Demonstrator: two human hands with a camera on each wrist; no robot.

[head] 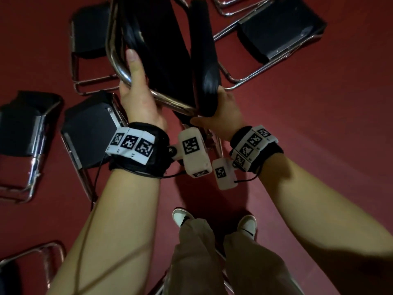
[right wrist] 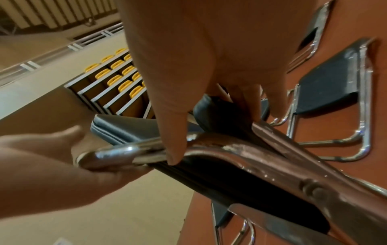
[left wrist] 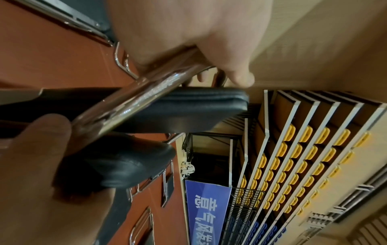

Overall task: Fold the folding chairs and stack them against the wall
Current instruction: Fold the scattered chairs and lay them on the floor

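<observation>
Chair (head: 161, 50) in both hands, near-folded, held over the red floor (head: 297, 124) among unfolded chairs (head: 280, 33).
I have my left hand (head: 136, 96) clamped on the chrome tube (head: 170, 101) at its bend and my right hand (head: 221, 116) gripping the padded seat (head: 204, 60) edge. I judge it best to press seat to back until flat, fingers clear of the hinge. Tube: smooth, round, shiny. Pads: black, grained vinyl, rounded corners.

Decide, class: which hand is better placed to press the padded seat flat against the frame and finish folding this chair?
Probably the right hand: it already grips the lower edge of the padded seat. The left hand holds the chrome frame, so it suits steadying the chair.
</observation>
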